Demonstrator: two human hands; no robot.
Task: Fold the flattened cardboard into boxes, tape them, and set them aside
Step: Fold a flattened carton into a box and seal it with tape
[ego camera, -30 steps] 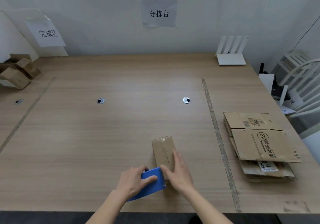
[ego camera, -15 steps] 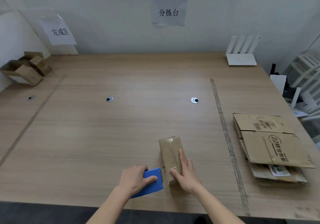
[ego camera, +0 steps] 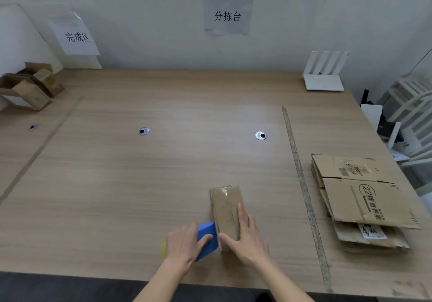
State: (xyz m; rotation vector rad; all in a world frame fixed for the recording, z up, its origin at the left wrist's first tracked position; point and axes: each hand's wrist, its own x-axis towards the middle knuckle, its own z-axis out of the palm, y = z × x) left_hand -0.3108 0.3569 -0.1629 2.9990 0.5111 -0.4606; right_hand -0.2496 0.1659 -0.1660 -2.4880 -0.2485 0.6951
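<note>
taping step in hand. the box [ego camera: 226, 210] lies near the table's [ego camera: 163, 173] front edge, tape visible along its top seam. right hand [ego camera: 245, 238] rests on it, fingers straight, pressing. left hand [ego camera: 184, 245] grips the blue dispenser [ego camera: 207, 236], which touches the box's near end. next, by my judgement: sever the tape, smooth it, then move the box aside. flat cardboard [ego camera: 364, 201] waits at right.

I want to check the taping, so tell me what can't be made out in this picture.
Head view only:
- Tape dispenser: mostly under the left hand, so the tape roll and cutter are hidden.
- Small box: its near end and right side are covered by the right hand.
- Flat cardboard stack: lower sheets are covered by the top ones.
- Finished boxes: cut off by the left edge.
</note>
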